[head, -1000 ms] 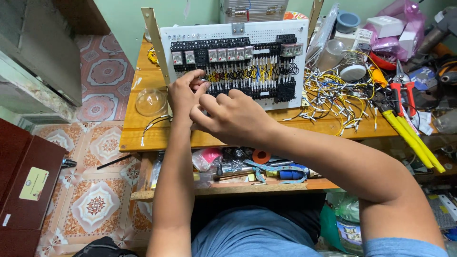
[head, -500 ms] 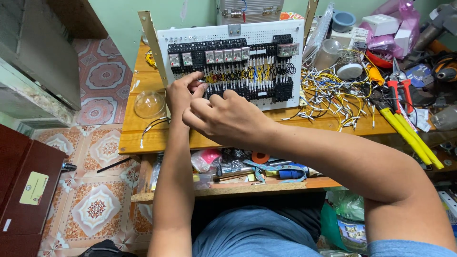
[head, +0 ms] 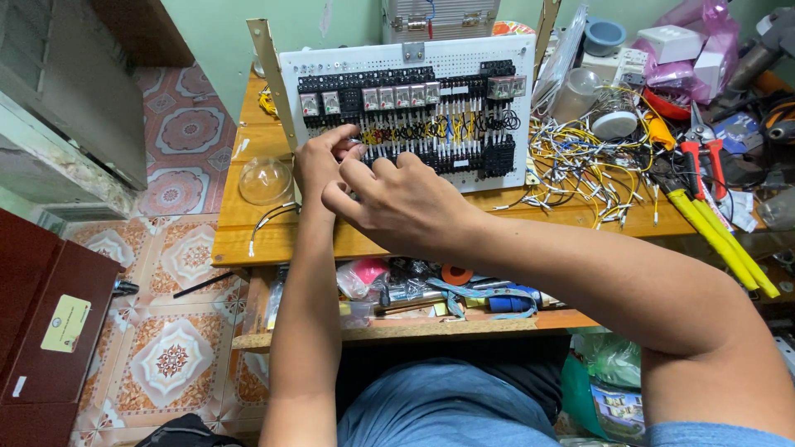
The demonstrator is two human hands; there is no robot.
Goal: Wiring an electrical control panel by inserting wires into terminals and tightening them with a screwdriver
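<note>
both hands pinch narrowly at the lower left of the wired panel near the bench's back edge: left hand fingertips on terminals, right hand beside it, perhaps holding a wire; little has shifted since earlier.

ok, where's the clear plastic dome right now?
In the head view, the clear dome sits on the left end of the wooden table, just left of the white wiring panel and the left hand, untouched.

Bare bench left of my hands gives free passage, apart from the clear dome. To the right, the loose wire pile and yellow-handled cutters block my approach
</note>
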